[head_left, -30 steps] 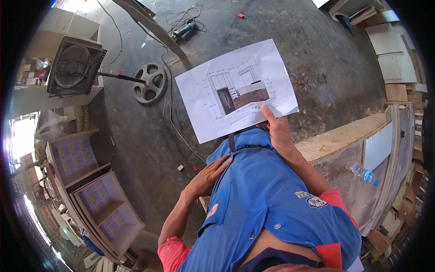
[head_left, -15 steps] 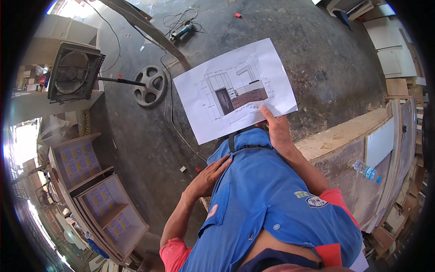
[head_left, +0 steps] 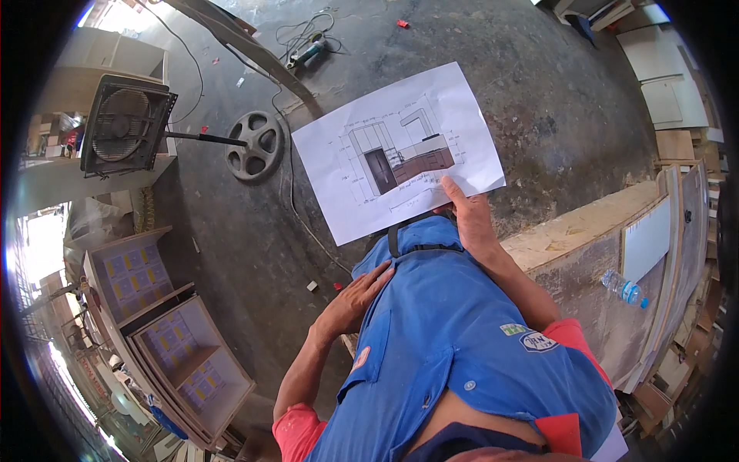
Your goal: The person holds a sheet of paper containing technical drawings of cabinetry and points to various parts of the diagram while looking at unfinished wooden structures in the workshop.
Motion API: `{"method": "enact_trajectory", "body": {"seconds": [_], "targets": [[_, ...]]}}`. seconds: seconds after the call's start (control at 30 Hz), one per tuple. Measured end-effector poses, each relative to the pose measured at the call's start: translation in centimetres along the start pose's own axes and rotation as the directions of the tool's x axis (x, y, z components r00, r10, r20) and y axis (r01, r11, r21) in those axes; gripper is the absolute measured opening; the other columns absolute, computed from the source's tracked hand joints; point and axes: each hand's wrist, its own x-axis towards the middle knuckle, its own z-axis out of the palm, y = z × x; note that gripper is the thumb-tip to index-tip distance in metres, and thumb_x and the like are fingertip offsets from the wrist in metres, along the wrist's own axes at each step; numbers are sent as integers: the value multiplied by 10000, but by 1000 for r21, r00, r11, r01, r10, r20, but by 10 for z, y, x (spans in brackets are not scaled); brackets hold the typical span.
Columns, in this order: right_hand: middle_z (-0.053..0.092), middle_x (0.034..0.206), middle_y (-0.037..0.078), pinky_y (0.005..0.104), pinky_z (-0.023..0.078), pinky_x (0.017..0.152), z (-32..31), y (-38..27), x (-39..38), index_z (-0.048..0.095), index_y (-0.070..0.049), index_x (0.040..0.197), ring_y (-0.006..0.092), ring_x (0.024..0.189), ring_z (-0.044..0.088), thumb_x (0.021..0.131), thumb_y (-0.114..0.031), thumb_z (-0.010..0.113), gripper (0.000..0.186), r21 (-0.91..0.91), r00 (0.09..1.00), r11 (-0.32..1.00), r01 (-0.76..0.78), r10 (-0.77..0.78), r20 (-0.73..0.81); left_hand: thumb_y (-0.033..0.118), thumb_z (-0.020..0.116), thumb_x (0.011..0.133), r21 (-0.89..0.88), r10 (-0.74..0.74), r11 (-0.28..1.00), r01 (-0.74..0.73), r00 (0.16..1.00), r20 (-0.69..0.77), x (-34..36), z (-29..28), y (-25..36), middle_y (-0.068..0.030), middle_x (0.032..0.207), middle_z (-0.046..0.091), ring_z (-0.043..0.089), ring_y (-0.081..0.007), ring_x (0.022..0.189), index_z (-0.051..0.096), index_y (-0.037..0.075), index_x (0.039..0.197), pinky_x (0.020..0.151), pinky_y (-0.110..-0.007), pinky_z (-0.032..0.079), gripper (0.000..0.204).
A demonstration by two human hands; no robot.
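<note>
Our right hand (head_left: 471, 219) pinches the printed kitchen-cabinet drawing (head_left: 399, 154) at its lower right edge, thumb on top and fingers mostly hidden beneath, so we have the sheet out past the waist, above the concrete floor (head_left: 554, 100). Our left hand (head_left: 358, 296) holds nothing that we can see: it lies flat on the blue shirt (head_left: 431, 308), fingers stretched and close together, near the paper's lower edge but apart from it. With one grip at one side, we judge that the far left corner could sag or fold, simply because nothing props it. A gust could also flip the sheet or tug it loose, and the pedestal fan (head_left: 123, 123) to our left would be the likely cause (we cannot tell whether its blades are turning). Should the thumb slacken, the paper might slide down to the dusty floor, where a loose power cord (head_left: 295, 208) lies. Pressing too hard might crease the margin or smudge the handwritten notes beside the thumb, which we find too small to read.
</note>
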Motion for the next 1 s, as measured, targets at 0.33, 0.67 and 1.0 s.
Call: {"method": "enact_trajectory", "body": {"seconds": [0.33, 0.67, 1.0], "targets": [[628, 977, 63, 255, 545, 570, 2, 1, 1, 570, -6, 1144, 127, 798, 624, 931, -206, 614, 296, 5, 998, 999, 36, -36, -50, 76, 687, 753, 9, 5, 1000, -5, 1000, -9, 0, 1, -1, -193, 1504, 282, 397, -352, 1324, 250, 88, 1479, 1108, -430, 332, 847], [629, 974, 66, 258, 544, 566, 1, 3, 2, 579, -2, 1124, 125, 800, 620, 922, -209, 629, 293, 8, 998, 999, 39, -39, -46, 73, 670, 770, -2, 18, 1000, -18, 1000, -6, 0, -1, 0, -195, 1509, 271, 376, -347, 1341, 246, 93, 1480, 1114, -428, 323, 828], [630, 972, 67, 259, 543, 562, 3, 1, 0, 575, -2, 1124, 129, 804, 624, 926, -212, 626, 293, 12, 998, 999, 48, -47, -51, 67, 653, 782, 7, -6, 1000, 6, 1000, -5, 0, 1, 0, -188, 1511, 272, 372, -348, 1343, 242, 94, 1484, 1119, -430, 317, 813]]}}
